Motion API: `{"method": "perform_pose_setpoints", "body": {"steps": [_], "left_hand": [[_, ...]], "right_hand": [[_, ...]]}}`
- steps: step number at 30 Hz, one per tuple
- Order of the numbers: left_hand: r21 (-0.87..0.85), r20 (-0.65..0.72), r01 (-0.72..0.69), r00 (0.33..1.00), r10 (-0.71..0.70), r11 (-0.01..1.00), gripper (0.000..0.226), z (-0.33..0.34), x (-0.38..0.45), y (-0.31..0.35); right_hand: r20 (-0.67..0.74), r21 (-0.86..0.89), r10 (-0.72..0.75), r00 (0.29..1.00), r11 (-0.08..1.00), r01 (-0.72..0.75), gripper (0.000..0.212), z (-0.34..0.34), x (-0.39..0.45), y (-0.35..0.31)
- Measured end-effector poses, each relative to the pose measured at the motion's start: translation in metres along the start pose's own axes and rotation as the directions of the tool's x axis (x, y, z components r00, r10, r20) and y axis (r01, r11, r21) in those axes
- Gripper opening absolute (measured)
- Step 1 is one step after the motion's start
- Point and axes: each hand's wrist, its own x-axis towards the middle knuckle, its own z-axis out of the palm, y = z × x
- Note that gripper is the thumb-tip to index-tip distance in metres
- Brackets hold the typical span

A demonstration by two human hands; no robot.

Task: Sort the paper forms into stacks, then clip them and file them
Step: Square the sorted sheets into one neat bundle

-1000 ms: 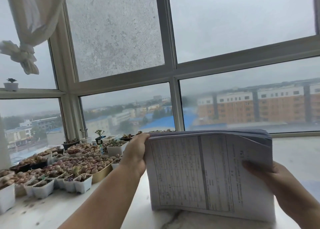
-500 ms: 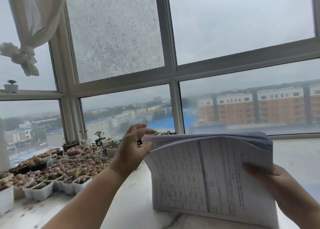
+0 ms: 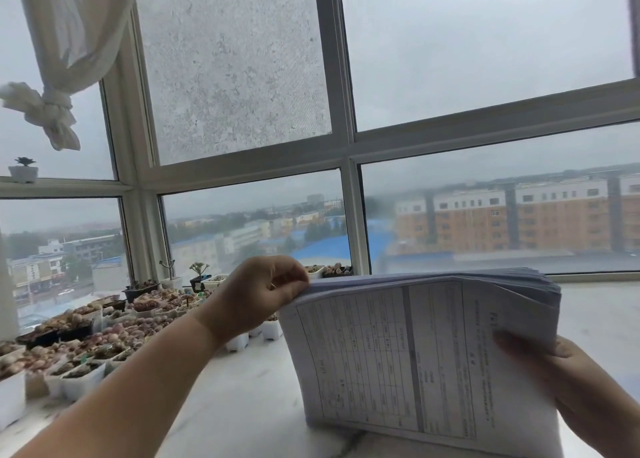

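A thick stack of printed paper forms stands on its lower edge on the white marble sill, its printed table face turned toward me. My left hand pinches the stack's upper left corner with curled fingers. Gripping the right edge is my right hand, its thumb lying across the front sheet and the fingers hidden behind the pile. The top edge bends backward and the sheets fan slightly at the upper right.
Several small white pots of succulents crowd the sill at left, reaching close to my left hand. A window frame rises right behind the stack. A knotted curtain hangs at upper left. More sill shows to the right.
My left hand had let go of the stack's upper left corner and opened; now it pinches that corner again. The stack stays upright in my right hand.
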Motion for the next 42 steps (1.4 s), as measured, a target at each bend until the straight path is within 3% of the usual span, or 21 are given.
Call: {"method": "perform_pose_setpoints", "body": {"steps": [4, 8, 11, 13, 15, 18, 20, 21, 24, 27, 29, 31, 32, 38, 42], "left_hand": [[-0.159, 0.104, 0.177, 0.981, -0.162, 0.971, 0.021, -0.012, 0.006, 0.004], [-0.179, 0.297, 0.339, 0.914, -0.278, 0.923, 0.013, -0.028, 0.014, 0.002], [-0.069, 0.391, 0.310, 0.883, -0.260, 0.948, 0.017, -0.034, 0.019, 0.006], [-0.003, 0.390, 0.240, 0.894, -0.220, 0.971, 0.014, -0.034, 0.020, 0.007], [-0.037, 0.340, 0.206, 0.923, -0.182, 0.978, 0.008, -0.029, 0.016, 0.007], [-0.128, 0.099, 0.153, 0.985, -0.141, 0.980, 0.009, -0.007, 0.000, -0.001], [-0.204, -0.072, 0.163, 0.981, -0.181, 0.965, 0.007, 0.007, -0.011, -0.013], [-0.292, -0.090, 0.206, 0.966, -0.241, 0.934, 0.005, 0.012, -0.018, -0.020], [-0.623, 0.073, 0.304, 0.940, -0.333, 0.720, 0.015, 0.031, -0.034, -0.032], [-0.768, 0.092, 0.351, 0.888, -0.450, 0.535, 0.028, 0.062, -0.047, -0.039], [-0.778, 0.136, 0.415, 0.844, -0.519, 0.471, 0.026, 0.083, -0.054, -0.044], [-0.746, 0.195, 0.487, 0.813, -0.549, 0.455, 0.021, 0.094, -0.061, -0.049], [-0.730, 0.220, 0.511, 0.804, -0.552, 0.454, 0.021, 0.096, -0.063, -0.050], [-0.740, 0.243, 0.485, 0.838, -0.488, 0.466, 0.018, 0.101, -0.066, -0.056], [-0.723, 0.251, 0.467, 0.864, -0.436, 0.509, 0.021, 0.103, -0.066, -0.062]], "right_hand": [[0.025, 0.013, -0.028, 0.999, 1.000, 0.028, 0.020, -0.002, 0.002, 0.000], [-0.003, 0.016, -0.016, 1.000, 1.000, 0.016, 0.021, -0.002, 0.003, -0.002], [0.009, 0.032, -0.009, 1.000, 0.999, 0.009, 0.031, -0.001, 0.001, -0.003], [-0.014, 0.025, -0.014, 1.000, 1.000, 0.014, 0.043, -0.001, 0.003, -0.001], [-0.010, 0.058, -0.008, 1.000, 0.998, 0.008, 0.023, 0.000, 0.002, -0.002], [-0.018, 0.044, 0.010, 1.000, 0.999, -0.010, 0.026, -0.002, 0.004, -0.001], [-0.026, 0.058, 0.010, 1.000, 0.998, -0.009, 0.029, 0.000, 0.003, -0.002], [-0.031, 0.056, 0.013, 0.999, 0.998, -0.011, 0.034, 0.000, 0.003, -0.003], [-0.024, 0.053, 0.029, 0.999, 0.998, -0.028, 0.051, -0.001, 0.003, -0.004], [-0.056, 0.021, 0.037, 0.998, 0.999, -0.036, 0.077, -0.002, 0.006, 0.000], [-0.075, 0.015, 0.034, 0.997, 0.999, -0.033, 0.064, -0.002, 0.008, 0.001], [-0.067, 0.034, 0.031, 0.997, 0.999, -0.029, 0.033, -0.002, 0.010, 0.000], [-0.070, 0.033, 0.032, 0.997, 0.999, -0.030, 0.028, -0.002, 0.011, 0.001], [-0.111, -0.018, 0.010, 0.994, 1.000, -0.012, 0.019, 0.002, 0.012, -0.001], [-0.148, -0.015, 0.004, 0.989, 1.000, -0.006, 0.026, 0.004, 0.014, 0.002]]}}
